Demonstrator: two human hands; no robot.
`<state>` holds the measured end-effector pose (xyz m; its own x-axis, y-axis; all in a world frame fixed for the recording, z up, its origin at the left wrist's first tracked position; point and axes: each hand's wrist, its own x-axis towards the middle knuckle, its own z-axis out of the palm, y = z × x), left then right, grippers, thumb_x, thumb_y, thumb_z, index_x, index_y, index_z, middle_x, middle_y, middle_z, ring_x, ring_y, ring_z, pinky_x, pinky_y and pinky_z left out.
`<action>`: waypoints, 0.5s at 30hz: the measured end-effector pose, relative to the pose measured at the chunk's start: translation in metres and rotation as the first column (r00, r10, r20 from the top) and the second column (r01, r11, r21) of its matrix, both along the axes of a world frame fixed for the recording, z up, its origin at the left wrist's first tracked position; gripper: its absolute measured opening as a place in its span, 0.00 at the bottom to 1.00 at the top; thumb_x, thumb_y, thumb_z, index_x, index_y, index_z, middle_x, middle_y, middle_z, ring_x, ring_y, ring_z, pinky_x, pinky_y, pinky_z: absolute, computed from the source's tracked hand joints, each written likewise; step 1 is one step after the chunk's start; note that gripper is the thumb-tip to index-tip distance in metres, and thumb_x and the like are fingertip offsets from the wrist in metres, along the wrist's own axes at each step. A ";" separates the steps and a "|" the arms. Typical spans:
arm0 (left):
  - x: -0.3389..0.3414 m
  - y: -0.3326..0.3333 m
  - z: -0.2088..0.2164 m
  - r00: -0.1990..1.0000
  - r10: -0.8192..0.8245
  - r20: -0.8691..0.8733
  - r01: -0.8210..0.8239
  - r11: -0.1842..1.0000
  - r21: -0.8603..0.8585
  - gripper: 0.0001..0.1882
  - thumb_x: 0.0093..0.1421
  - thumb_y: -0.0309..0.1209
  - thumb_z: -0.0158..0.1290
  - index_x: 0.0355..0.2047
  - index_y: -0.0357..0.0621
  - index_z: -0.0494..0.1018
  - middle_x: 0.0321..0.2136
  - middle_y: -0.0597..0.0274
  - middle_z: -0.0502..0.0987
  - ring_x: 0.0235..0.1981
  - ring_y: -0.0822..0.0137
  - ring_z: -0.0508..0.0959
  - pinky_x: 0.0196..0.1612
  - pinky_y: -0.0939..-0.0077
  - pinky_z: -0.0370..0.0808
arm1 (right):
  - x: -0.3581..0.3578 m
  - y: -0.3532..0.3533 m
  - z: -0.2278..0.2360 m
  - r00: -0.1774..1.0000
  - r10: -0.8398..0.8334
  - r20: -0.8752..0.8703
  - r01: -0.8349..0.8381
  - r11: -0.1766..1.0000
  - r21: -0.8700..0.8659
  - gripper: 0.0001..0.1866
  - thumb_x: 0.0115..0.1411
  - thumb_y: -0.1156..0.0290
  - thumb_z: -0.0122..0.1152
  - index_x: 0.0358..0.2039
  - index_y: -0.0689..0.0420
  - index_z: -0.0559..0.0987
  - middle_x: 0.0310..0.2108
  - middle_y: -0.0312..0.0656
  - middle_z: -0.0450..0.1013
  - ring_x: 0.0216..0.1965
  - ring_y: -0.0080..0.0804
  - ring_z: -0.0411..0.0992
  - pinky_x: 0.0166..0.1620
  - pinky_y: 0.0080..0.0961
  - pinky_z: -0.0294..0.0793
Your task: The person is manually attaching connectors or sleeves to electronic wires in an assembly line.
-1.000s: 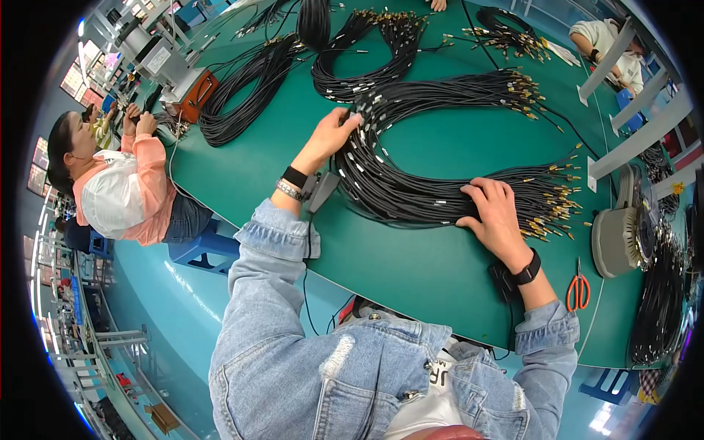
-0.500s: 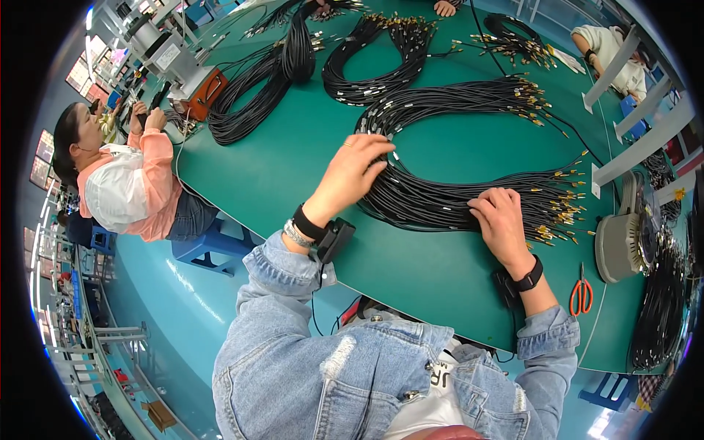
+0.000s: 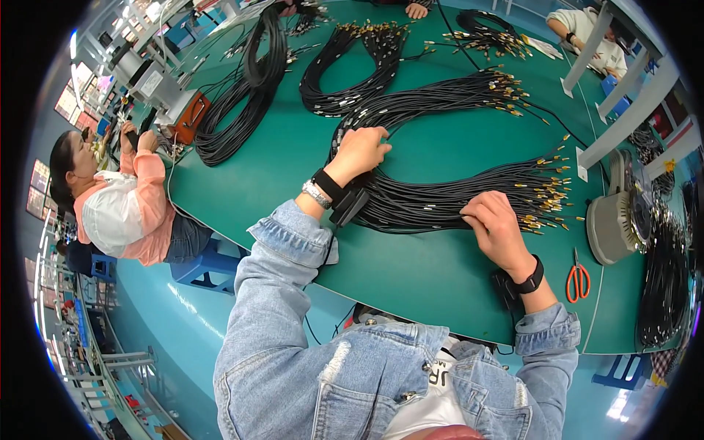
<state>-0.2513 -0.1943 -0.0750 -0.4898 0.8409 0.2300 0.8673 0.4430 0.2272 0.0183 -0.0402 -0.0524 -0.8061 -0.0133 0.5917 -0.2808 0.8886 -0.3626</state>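
A large U-shaped bundle of thin black cables (image 3: 433,192) with brass-coloured connector ends and small white sleeves lies on the green table. My left hand (image 3: 359,154) is over the bend of the bundle, its fingers curled in toward the thumb; what they hold, if anything, is hidden. At the near strands, close to the connector ends, my right hand (image 3: 499,229) has thumb and fingertips pinched together at a black cable. Both wrists wear black straps with small dark boxes.
Orange-handled scissors (image 3: 578,279) lie to the right, near a grey round-backed device (image 3: 612,227). More cable coils (image 3: 352,81) are farther back. A person (image 3: 121,198) sits at the left beside a machine with an orange-red base (image 3: 192,117). Grey posts (image 3: 623,110) stand at the right.
My left hand has drawn its fingers in and shifted over the bundle's bend. My right hand has lifted slightly at the near strands. The whole view has shifted a little.
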 end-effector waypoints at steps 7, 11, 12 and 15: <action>0.063 0.014 0.041 0.007 -0.368 0.930 -0.304 0.885 0.353 0.15 0.60 0.33 0.51 0.45 0.39 0.70 0.27 0.67 0.76 0.28 0.79 0.73 0.34 0.84 0.69 | 0.011 -0.009 0.020 0.939 0.060 0.338 -0.005 0.987 -0.160 0.30 0.44 0.58 0.68 0.45 0.58 0.70 0.31 0.41 0.70 0.36 0.38 0.69 0.44 0.33 0.63; 0.108 0.013 0.042 -0.182 -0.347 0.920 -0.281 0.915 0.290 0.13 0.62 0.32 0.49 0.44 0.39 0.68 0.31 0.66 0.75 0.30 0.78 0.72 0.37 0.85 0.68 | 0.011 -0.028 0.027 0.929 0.132 0.347 -0.049 0.970 -0.238 0.32 0.46 0.60 0.67 0.48 0.61 0.67 0.35 0.45 0.72 0.39 0.41 0.70 0.44 0.34 0.65; 0.116 0.013 0.044 -0.203 -0.347 0.916 -0.304 0.911 0.278 0.13 0.62 0.32 0.49 0.44 0.39 0.68 0.31 0.66 0.75 0.30 0.78 0.71 0.37 0.85 0.68 | 0.016 -0.027 0.027 0.931 0.118 0.346 -0.036 0.971 -0.234 0.32 0.46 0.60 0.67 0.48 0.61 0.67 0.35 0.45 0.72 0.39 0.41 0.70 0.44 0.34 0.65; 0.126 0.010 0.044 -0.163 -0.406 0.899 -0.309 0.886 0.344 0.12 0.61 0.32 0.50 0.43 0.41 0.67 0.30 0.66 0.75 0.30 0.77 0.72 0.37 0.84 0.69 | 0.030 -0.025 0.025 0.850 0.427 0.309 -0.326 0.887 -0.328 0.36 0.49 0.57 0.66 0.54 0.63 0.63 0.38 0.42 0.72 0.43 0.39 0.70 0.48 0.34 0.66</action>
